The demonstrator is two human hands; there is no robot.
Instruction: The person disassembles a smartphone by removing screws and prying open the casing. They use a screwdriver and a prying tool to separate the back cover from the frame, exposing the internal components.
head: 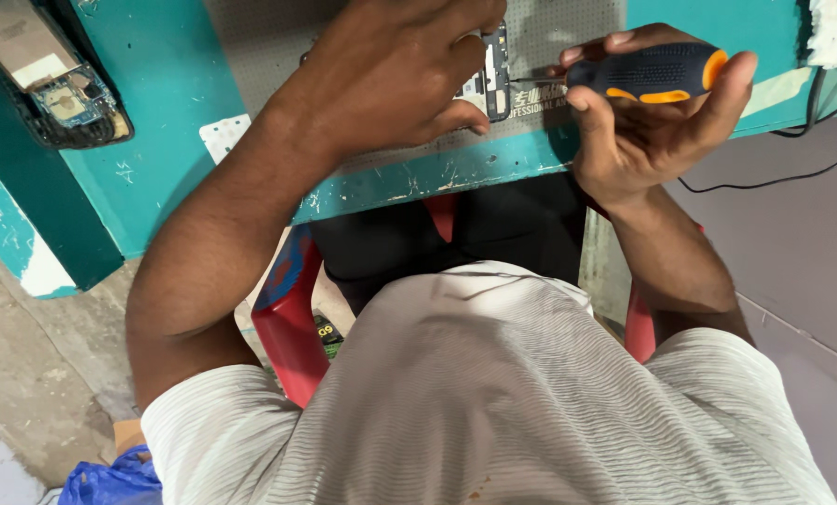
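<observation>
Nearest the camera, a red chair (287, 327) shows under the person's striped shirt. Above it, at the teal counter (418, 178) edge, the right hand (643, 112) has its grip closed around a black-and-orange screwdriver (647, 73), tip toward an opened phone (495, 65) on the grey mat (568, 37). The left hand (390, 65) presses the phone, fingers bent.

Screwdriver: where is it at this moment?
In the head view, upper right: the screwdriver lies in the right hand, its tip pointing left at the opened phone under the left hand.
</observation>
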